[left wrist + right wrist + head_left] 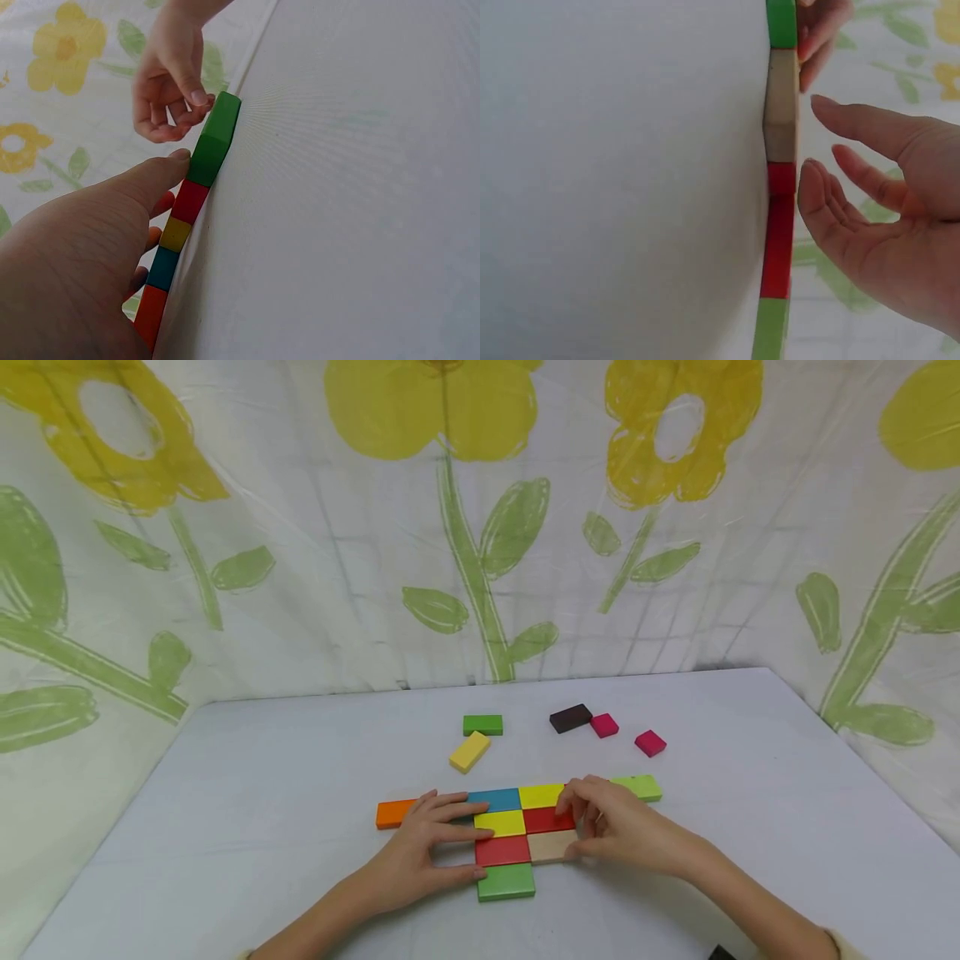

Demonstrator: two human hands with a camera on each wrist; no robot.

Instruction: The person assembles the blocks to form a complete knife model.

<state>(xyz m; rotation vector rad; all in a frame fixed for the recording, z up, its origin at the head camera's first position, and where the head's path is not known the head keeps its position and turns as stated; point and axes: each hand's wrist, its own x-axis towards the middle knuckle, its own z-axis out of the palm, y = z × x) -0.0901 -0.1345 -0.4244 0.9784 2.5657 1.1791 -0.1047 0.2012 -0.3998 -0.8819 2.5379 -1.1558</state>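
Flat coloured blocks lie edge to edge in a stepped arrangement. My left hand (pixel 409 862) rests along its left side, fingers spread. The thumb is at the green block (pixel 507 885), and other fingertips reach the red block (pixel 501 852), the yellow block (pixel 499 823) and the blue block (pixel 497 799). My right hand (pixel 621 828) is at the right side, fingers loosely bent, around the dark red block (pixel 542 820) and the plain wooden block (pixel 550 846). In the right wrist view, thumb and fingers stand apart with nothing between them, next to the wooden block (pixel 781 105).
An orange block (pixel 394 814) and a light green block (pixel 641 787) form the row's ends. Farther back lie a green block (pixel 483 725), a yellow block (pixel 469 752), a dark brown block (pixel 571 718) and two small pink blocks (pixel 604 725). Flowered cloth (pixel 360 610) hangs behind the table.
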